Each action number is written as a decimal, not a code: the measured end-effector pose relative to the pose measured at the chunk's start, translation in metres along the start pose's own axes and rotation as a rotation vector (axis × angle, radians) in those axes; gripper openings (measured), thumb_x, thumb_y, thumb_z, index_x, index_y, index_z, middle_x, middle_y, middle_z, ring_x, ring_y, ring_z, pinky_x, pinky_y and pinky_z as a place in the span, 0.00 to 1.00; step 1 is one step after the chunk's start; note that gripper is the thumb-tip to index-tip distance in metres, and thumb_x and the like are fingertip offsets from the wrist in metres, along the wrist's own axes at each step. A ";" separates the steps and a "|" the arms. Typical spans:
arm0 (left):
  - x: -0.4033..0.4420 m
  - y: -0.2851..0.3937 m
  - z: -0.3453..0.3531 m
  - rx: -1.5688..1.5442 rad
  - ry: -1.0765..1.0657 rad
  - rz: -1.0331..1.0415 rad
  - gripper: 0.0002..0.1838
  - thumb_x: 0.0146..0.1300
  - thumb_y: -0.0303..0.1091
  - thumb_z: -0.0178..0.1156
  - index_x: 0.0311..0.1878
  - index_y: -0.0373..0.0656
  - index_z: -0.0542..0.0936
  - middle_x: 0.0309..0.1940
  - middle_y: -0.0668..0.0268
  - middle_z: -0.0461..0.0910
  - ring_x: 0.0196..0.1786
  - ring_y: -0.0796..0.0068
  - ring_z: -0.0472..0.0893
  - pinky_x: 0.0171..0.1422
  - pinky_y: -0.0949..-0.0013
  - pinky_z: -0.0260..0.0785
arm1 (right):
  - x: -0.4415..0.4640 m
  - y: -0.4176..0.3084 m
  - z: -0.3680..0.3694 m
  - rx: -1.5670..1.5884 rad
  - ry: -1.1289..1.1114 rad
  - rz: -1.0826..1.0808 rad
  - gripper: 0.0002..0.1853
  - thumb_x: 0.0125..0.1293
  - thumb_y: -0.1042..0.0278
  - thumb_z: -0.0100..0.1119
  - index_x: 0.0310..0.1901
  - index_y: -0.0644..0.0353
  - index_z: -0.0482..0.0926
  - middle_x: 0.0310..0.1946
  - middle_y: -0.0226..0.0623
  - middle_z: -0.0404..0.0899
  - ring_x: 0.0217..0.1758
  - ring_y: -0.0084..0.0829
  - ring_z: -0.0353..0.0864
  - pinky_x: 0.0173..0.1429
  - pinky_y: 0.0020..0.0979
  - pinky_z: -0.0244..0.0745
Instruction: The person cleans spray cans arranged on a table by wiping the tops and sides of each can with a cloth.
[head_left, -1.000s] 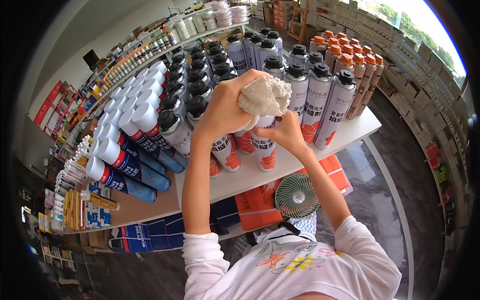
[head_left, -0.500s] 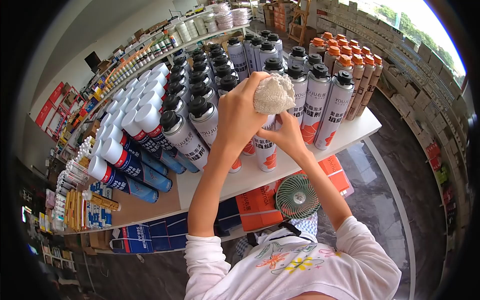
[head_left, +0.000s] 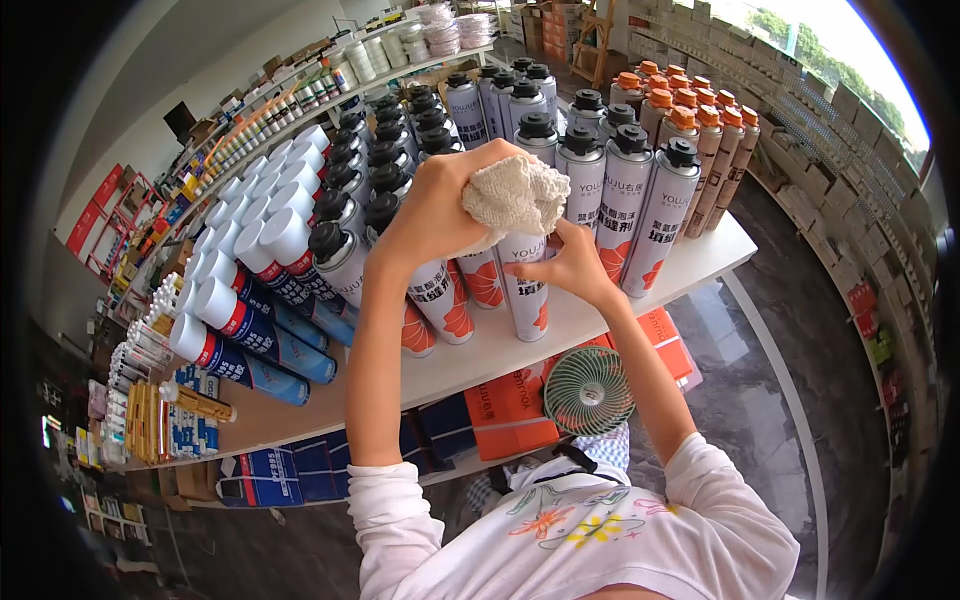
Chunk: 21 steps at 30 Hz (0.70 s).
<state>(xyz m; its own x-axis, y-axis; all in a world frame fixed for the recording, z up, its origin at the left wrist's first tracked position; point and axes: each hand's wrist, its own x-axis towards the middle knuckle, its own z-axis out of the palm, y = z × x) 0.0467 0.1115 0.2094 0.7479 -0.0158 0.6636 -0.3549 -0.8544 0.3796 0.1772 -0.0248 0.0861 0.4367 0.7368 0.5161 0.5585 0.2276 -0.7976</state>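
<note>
My left hand (head_left: pixel 432 208) is wrapped round a bunched cream cloth (head_left: pixel 515 193), pressed over the top of a foam spray can (head_left: pixel 526 300). The cloth hides the can's cap. Lower down, my right hand (head_left: pixel 578 262) grips the same can's side, its thumb across the front of the label. The can stands upright near the table's front edge. Matching white cans with black caps stand close on both sides, such as the can (head_left: pixel 662 215) to the right and the can (head_left: pixel 440 298) to the left.
Cans with orange caps (head_left: pixel 708 150) stand at the table's right end, blue cans with white caps (head_left: pixel 240 320) at the left. A green fan (head_left: pixel 588 390) sits in front of my body, below the white tabletop (head_left: pixel 480 365). Orange boxes (head_left: pixel 508 415) lie under the table.
My left hand and the cloth have shifted left and turned round the top of the can. My right hand keeps its hold on the can's side.
</note>
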 end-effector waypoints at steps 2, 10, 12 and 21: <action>0.003 -0.003 -0.003 0.026 -0.063 -0.008 0.21 0.51 0.24 0.71 0.51 0.44 0.82 0.37 0.58 0.87 0.37 0.72 0.86 0.45 0.71 0.76 | 0.005 0.004 -0.003 0.075 -0.052 -0.033 0.36 0.48 0.60 0.82 0.56 0.69 0.77 0.37 0.41 0.86 0.38 0.24 0.83 0.46 0.30 0.79; 0.002 0.030 0.051 0.331 0.271 -0.058 0.25 0.45 0.21 0.70 0.49 0.46 0.78 0.36 0.57 0.86 0.41 0.51 0.86 0.43 0.56 0.78 | -0.011 -0.019 0.011 -0.190 0.157 0.224 0.31 0.49 0.63 0.82 0.51 0.72 0.80 0.38 0.37 0.84 0.37 0.23 0.80 0.44 0.31 0.78; 0.003 0.025 0.043 0.345 0.244 -0.064 0.25 0.45 0.21 0.70 0.50 0.47 0.78 0.37 0.57 0.86 0.41 0.51 0.86 0.43 0.57 0.78 | -0.005 -0.001 0.009 -0.145 0.148 0.162 0.31 0.49 0.62 0.82 0.51 0.72 0.79 0.40 0.38 0.85 0.39 0.23 0.81 0.47 0.30 0.79; -0.012 0.012 0.007 0.166 0.134 -0.093 0.24 0.47 0.21 0.69 0.51 0.45 0.80 0.37 0.56 0.86 0.41 0.52 0.87 0.43 0.61 0.77 | 0.016 0.010 0.003 0.115 -0.146 0.031 0.42 0.46 0.57 0.83 0.62 0.69 0.74 0.48 0.50 0.85 0.51 0.37 0.86 0.55 0.34 0.79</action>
<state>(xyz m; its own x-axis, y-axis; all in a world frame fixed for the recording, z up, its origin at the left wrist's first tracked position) 0.0371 0.0982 0.2012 0.6876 0.1268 0.7149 -0.1827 -0.9227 0.3395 0.1876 -0.0084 0.0855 0.3405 0.8274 0.4466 0.4586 0.2685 -0.8471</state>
